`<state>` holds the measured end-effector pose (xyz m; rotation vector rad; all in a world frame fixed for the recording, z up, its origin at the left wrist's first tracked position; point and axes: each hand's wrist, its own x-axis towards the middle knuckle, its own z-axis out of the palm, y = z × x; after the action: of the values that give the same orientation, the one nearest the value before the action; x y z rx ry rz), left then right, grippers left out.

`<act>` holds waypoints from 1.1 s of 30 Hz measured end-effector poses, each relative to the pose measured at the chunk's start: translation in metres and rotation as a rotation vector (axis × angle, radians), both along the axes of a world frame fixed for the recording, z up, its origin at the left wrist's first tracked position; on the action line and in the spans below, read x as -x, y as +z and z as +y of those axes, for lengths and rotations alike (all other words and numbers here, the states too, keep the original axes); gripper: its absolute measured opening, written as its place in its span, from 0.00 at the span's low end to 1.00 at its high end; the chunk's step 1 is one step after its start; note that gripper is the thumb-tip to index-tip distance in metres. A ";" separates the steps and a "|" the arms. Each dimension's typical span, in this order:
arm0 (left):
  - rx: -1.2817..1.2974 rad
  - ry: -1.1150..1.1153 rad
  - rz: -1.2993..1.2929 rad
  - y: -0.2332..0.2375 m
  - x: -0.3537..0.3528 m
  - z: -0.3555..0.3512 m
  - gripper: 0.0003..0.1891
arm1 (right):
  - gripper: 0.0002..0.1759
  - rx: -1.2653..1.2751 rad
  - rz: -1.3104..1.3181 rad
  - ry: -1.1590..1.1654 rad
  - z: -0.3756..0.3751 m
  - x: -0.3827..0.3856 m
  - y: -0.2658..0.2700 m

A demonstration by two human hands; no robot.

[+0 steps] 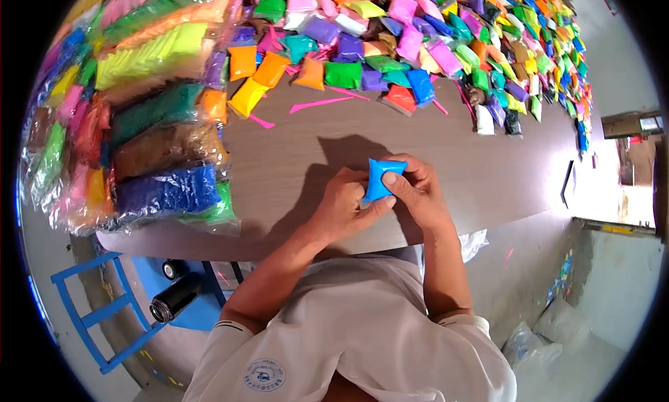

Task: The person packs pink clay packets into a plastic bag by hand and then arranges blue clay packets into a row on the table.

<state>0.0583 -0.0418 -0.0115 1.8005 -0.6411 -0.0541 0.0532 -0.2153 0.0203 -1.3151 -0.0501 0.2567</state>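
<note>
A small bright blue packet (378, 186) of soft-looking material is held between both hands above the front of the table. My left hand (346, 202) is closed on its left and lower side, the thumb along the bottom edge. My right hand (420, 191) pinches it from the right, with the thumb pressed on its face. The fingers behind the packet are partly hidden. Beyond the hands lies a big heap of similar small packets in many colours, including an orange packet (309, 74) and a red packet (399, 99) near its front edge.
Clear bags packed with same-coloured packets, such as dark blue ones (167, 191) and yellow ones (152, 55), are stacked on the left. Pink strips (324, 103) lie on the brown table (272, 151). A blue metal frame (104, 311) and a black flask (174, 299) are below left.
</note>
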 end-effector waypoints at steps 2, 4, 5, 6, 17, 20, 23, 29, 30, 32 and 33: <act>-0.014 -0.032 -0.013 0.002 -0.003 0.000 0.14 | 0.13 0.043 0.034 0.043 -0.001 0.002 0.002; -0.006 -0.046 -0.097 -0.001 -0.004 -0.003 0.16 | 0.12 0.120 0.041 0.079 -0.005 0.003 -0.003; -0.051 -0.065 -0.089 -0.001 -0.004 -0.003 0.17 | 0.10 0.099 0.055 0.049 -0.004 0.004 -0.003; -0.077 -0.038 -0.113 0.000 -0.003 -0.003 0.17 | 0.10 0.121 0.023 0.017 -0.005 0.005 -0.007; -0.158 -0.007 -0.175 -0.005 0.001 -0.005 0.11 | 0.04 0.258 0.071 -0.059 0.005 -0.050 -0.012; -0.119 0.070 -0.272 -0.010 0.003 -0.009 0.08 | 0.04 0.215 0.088 0.089 0.045 -0.061 0.012; -0.083 0.054 -0.266 -0.013 0.002 -0.007 0.04 | 0.08 0.367 0.070 0.236 0.075 -0.078 0.019; -0.005 0.099 -0.207 -0.007 0.003 -0.009 0.08 | 0.15 0.489 -0.025 0.419 0.136 -0.107 -0.009; 0.002 0.110 -0.146 -0.006 0.005 -0.008 0.09 | 0.16 0.469 -0.005 0.442 0.145 -0.107 -0.010; 0.002 0.103 -0.033 -0.004 0.005 -0.006 0.09 | 0.17 0.449 0.037 0.466 0.157 -0.108 -0.014; -0.005 0.087 0.021 -0.003 0.005 -0.004 0.09 | 0.17 0.453 0.066 0.479 0.161 -0.110 -0.012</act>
<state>0.0531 -0.0454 -0.0146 1.8278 -0.5479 -0.0158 0.1629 -0.0544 0.0083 -1.7341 -0.2655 0.7519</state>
